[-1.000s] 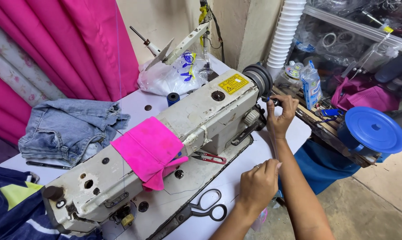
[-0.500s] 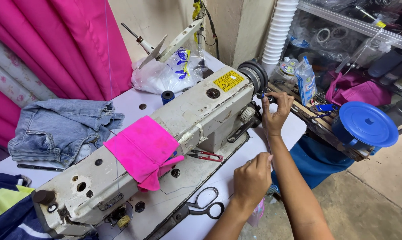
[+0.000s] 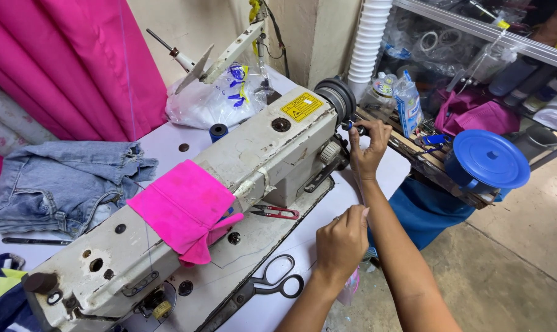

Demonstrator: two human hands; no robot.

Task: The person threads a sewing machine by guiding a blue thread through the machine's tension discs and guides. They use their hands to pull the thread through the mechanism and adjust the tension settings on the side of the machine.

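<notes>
Head view: a white plastic bag (image 3: 214, 98) sits stuffed at the tabletop's (image 3: 167, 144) far edge; our right hand (image 3: 369, 149) pinches a small blue piece at the sewing machine's (image 3: 254, 166) handwheel (image 3: 338, 98), our left hand (image 3: 341, 243) closed, contents unclear.

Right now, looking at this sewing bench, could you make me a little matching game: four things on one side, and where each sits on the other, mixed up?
Things:
1. pink cloth
2. black scissors
3. denim garment
4. blue lid

Places:
A. on the cluttered shelf at the far right
B. draped over the sewing machine's arm
C. crumpled on the table left of the machine
D. flat at the machine bed's front edge, by the left hand

Pairs: 1-B, 2-D, 3-C, 4-A
</notes>
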